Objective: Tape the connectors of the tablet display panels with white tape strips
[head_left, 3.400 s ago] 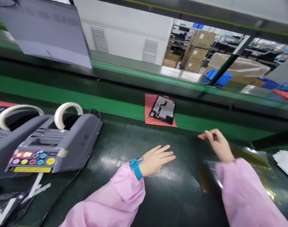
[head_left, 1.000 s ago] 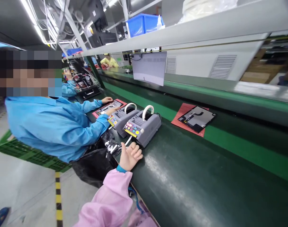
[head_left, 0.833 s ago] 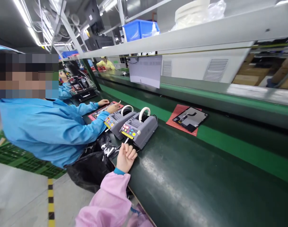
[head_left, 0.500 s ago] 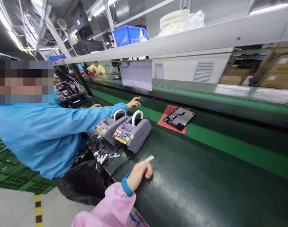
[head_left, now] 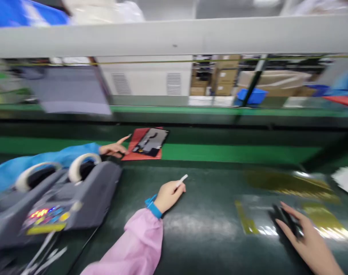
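My left hand (head_left: 168,195), in a pink sleeve with a blue wrist strap, is closed on a short white strip of tape (head_left: 182,179) above the dark green table. My right hand (head_left: 305,240) lies at the lower right with fingers spread, resting on shiny clear and yellow film sheets (head_left: 288,191). A grey tape dispenser (head_left: 65,198) with white rolls stands at the left. A dark flat panel (head_left: 150,140) lies on a red mat (head_left: 135,147) on the green belt beyond.
A co-worker's hand (head_left: 113,148) in a blue sleeve reaches to the red mat from the left. A grey shelf beam (head_left: 174,38) runs overhead. White sheets (head_left: 347,181) lie at the right edge. The picture is blurred by motion.
The view has swung right, away from the co-worker. My left hand still holds the tape strip. My right hand has come into view on the film sheets. The co-worker's hand has reached the red mat.
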`<state>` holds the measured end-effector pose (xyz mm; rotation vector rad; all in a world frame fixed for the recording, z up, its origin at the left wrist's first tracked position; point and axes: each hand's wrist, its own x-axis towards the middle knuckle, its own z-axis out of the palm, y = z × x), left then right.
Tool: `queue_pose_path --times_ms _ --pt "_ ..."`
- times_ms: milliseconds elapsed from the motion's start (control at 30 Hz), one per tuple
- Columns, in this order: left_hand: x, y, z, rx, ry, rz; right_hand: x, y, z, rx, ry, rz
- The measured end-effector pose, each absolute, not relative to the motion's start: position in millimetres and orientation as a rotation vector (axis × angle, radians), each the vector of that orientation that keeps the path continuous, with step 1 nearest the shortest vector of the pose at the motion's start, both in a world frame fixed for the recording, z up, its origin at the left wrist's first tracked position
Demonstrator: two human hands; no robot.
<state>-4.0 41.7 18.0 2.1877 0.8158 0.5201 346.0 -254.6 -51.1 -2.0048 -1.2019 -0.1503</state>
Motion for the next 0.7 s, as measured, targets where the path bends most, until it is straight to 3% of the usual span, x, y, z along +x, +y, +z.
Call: queue_pose_path --times_ms 300,700 --pt "-1 63 17 2.551 0.408 0.616 353 -247 -38 -2.291 -1.010 -0.190" --pt "2 70 22 2.547 0.333 0.722 349 -233 -28 -2.465 -0.852 -0.234"
